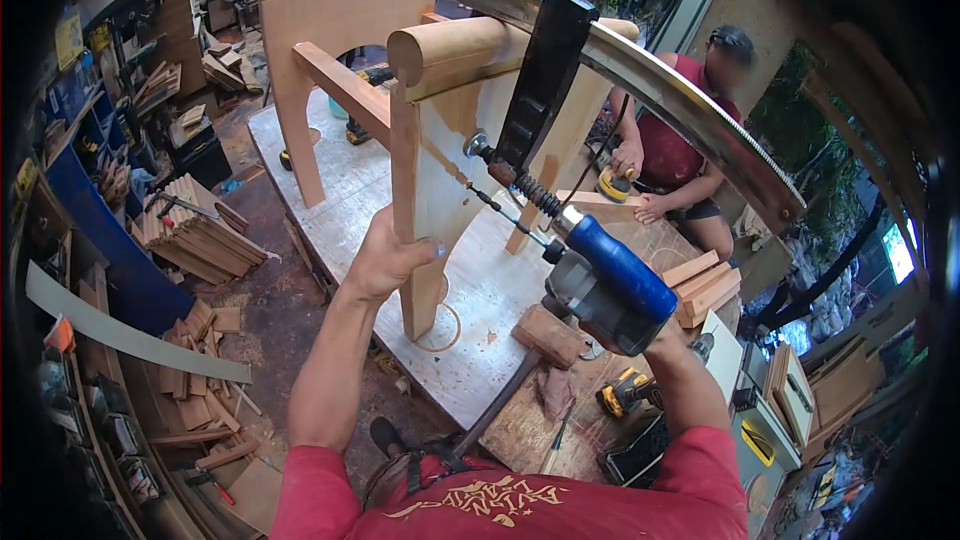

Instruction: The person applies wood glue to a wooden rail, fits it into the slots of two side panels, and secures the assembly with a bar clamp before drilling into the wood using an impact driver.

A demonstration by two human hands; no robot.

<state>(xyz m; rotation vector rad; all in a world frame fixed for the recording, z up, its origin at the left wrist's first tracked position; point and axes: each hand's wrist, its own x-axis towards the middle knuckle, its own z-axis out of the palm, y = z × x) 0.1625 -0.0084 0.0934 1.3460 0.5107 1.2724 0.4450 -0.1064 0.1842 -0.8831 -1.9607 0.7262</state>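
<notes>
My left hand [392, 258] is wrapped round the edge of a pale wooden leg panel [432, 155], the thumb on its face. The panel is part of an upright wooden frame with a thick rounded top rail [450, 48]. A long bar clamp [690, 105] lies across the top. Its black jaw [545, 80] hangs down, and its screw pad presses the panel. The clamp's blue handle [622, 265] covers part of a grey-and-black drill [585, 300]. My right hand [665, 342] holds that drill, its fingers mostly hidden. The drill's long thin bit [505, 212] reaches to the panel's face.
A wooden mallet [550, 333], a cloth [556, 393] and a yellow cordless drill [625, 392] lie on the bench [515, 430]. Across it, a co-worker [690, 120] holds a yellow sander [613, 183] on wood. Stacked boards [195, 230] stand left.
</notes>
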